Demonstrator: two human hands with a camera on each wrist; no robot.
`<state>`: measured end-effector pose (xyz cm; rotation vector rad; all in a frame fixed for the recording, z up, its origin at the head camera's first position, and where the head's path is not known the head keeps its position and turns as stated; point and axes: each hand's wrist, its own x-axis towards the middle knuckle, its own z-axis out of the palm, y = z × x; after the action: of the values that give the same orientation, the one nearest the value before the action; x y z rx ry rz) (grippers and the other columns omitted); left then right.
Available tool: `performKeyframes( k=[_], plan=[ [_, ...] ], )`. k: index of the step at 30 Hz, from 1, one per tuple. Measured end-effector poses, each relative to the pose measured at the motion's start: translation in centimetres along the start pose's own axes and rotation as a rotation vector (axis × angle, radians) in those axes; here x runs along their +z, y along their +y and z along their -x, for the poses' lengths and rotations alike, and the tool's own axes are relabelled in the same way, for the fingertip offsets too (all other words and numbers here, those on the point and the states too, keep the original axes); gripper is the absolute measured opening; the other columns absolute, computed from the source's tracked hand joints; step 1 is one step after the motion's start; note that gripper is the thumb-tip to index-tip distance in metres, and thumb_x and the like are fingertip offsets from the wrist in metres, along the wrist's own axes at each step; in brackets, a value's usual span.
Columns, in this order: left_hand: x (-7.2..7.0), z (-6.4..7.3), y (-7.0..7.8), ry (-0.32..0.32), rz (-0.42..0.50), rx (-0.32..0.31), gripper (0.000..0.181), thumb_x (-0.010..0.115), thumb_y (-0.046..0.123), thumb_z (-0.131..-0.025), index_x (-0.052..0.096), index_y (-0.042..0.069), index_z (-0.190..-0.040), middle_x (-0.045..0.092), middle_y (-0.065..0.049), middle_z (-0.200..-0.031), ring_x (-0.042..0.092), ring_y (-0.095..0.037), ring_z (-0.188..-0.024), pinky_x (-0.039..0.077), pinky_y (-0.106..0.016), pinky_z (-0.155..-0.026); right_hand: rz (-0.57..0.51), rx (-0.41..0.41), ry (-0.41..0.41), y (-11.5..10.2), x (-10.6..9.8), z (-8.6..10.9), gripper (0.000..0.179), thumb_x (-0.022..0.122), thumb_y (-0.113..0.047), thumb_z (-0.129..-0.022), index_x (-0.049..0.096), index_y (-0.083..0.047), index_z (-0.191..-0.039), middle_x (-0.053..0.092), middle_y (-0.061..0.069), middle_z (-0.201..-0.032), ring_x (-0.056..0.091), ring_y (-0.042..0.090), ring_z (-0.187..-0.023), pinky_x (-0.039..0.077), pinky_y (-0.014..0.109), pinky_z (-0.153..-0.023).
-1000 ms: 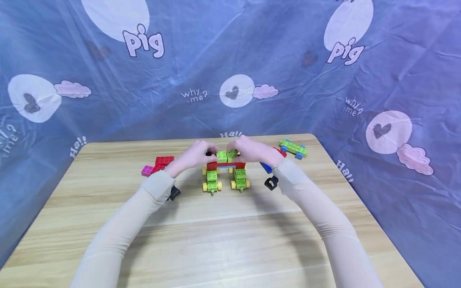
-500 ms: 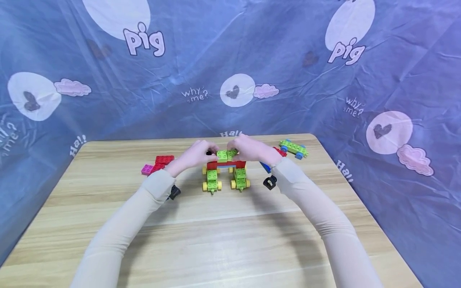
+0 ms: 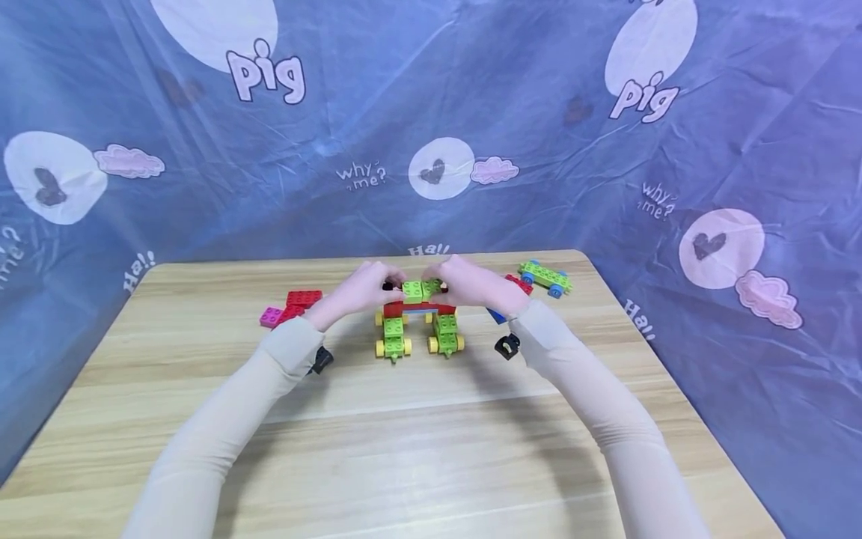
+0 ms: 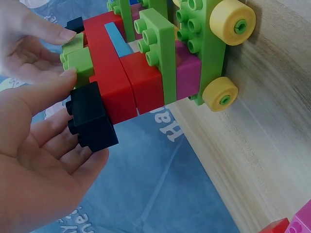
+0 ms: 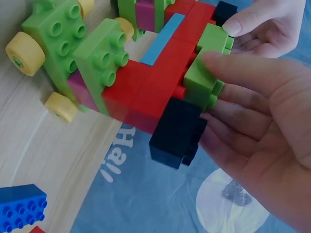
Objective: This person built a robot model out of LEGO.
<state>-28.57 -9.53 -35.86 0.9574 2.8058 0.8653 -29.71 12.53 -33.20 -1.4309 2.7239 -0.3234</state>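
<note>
A toy brick build stands on four-wheeled green bases [image 3: 393, 346], with a red brick beam [image 4: 111, 63] across its top. My left hand [image 3: 367, 288] pinches the left light-green brick [image 3: 412, 291] on the beam, its thumb on the near side and fingers beyond. My right hand [image 3: 465, 281] pinches the right light-green brick [image 5: 200, 85] between thumb and fingers. A red stud shows at that brick's lower edge in the right wrist view. Black bricks [image 4: 92, 116] sit at both ends of the beam, and a light-blue strip [image 5: 163, 39] shows under it.
Red bricks [image 3: 304, 298] and a magenta brick [image 3: 271, 317] lie at the left. On the right are a blue brick [image 5: 22, 206], another red brick [image 3: 518, 283] and a green base with blue wheels [image 3: 545, 278]. Black wrist-camera parts [image 3: 508, 346] show under the right forearm. A blue printed cloth hangs behind the table.
Both hands keep their hold on the light-green bricks. The head view has shifted slightly, so the scene sits a little farther left.
</note>
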Motion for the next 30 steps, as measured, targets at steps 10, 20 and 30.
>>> performKeyframes(
  k=[10, 20, 30],
  plan=[
    [0.2, 0.0, -0.1, -0.008, 0.001, -0.02, 0.033, 0.071, 0.017, -0.092, 0.068, -0.003, -0.117, 0.074, -0.017, -0.111, 0.07, -0.029, -0.105, 0.055, -0.042, -0.098, -0.031, -0.07, 0.014, 0.5, 0.1, 0.3, 0.023, 0.07, -0.001, -0.087, 0.073, -0.001, -0.11, 0.077, 0.013, -0.101, 0.073, 0.02, -0.081, 0.061, 0.037, -0.079],
    [0.2, -0.2, -0.3, -0.001, 0.007, -0.01, 0.033, 0.071, 0.016, -0.091, 0.069, -0.003, -0.117, 0.074, -0.018, -0.111, 0.071, -0.03, -0.104, 0.055, -0.042, -0.097, 0.006, -0.079, 0.003, 0.2, -0.3, -0.3, 0.014, 0.073, -0.001, -0.084, 0.076, -0.003, -0.098, 0.077, 0.008, -0.088, 0.063, 0.012, -0.068, 0.059, 0.029, -0.069],
    [0.0, -0.1, 0.0, 0.002, -0.001, -0.012, 0.034, 0.071, 0.014, -0.09, 0.067, -0.005, -0.118, 0.073, -0.02, -0.112, 0.07, -0.031, -0.106, 0.055, -0.042, -0.098, 0.032, -0.016, -0.005, -0.7, -0.3, -0.2, 0.019, 0.076, -0.001, -0.083, 0.076, -0.001, -0.102, 0.078, 0.014, -0.096, 0.073, 0.017, -0.074, 0.061, 0.028, -0.074]
  ],
)
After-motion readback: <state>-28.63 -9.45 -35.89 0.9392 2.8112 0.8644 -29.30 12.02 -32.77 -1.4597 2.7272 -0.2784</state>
